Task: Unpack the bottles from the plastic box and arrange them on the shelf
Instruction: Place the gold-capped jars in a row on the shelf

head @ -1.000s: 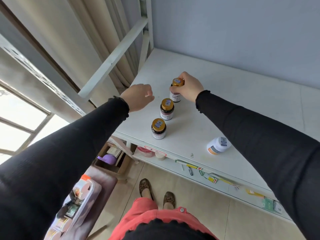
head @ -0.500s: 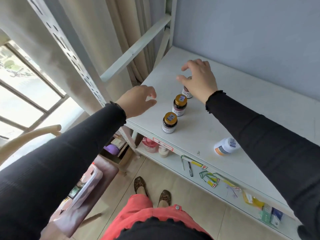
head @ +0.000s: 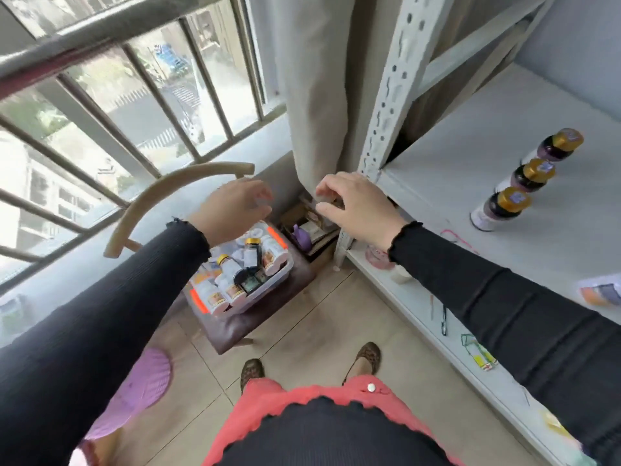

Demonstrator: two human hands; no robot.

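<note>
Both hands raised in mid-air above the plastic box (head: 268, 284), well off the shelf (head: 470, 183). Left hand (head: 232, 210) empty, fingers loosely curled, directly over the far end of the box. Right hand (head: 356, 206) empty too, fingers spread and bent downward, hanging just in front of the shelf's perforated corner post (head: 386, 95). Neither hand touches anything. Both arms in black sleeves.

Plastic box: clear, with orange latches, sitting on a dark stool (head: 242, 324) by the window. It holds a jumble of bottles (head: 235, 270), white ones with orange labels and darker ones with gold or black caps, some upright and some lying down; exact number cannot be told.

On the shelf, three dark bottles with gold caps (head: 524, 178) stand upright in a close row running front to back near the left end. Another white bottle (head: 601, 292) lies on its side near the front edge, at the right margin of the view, blurred.

Lower shelf carries small scattered items, too small to identify. Person stands on tiled floor (head: 302, 331), red garment visible at the bottom of the view
</note>
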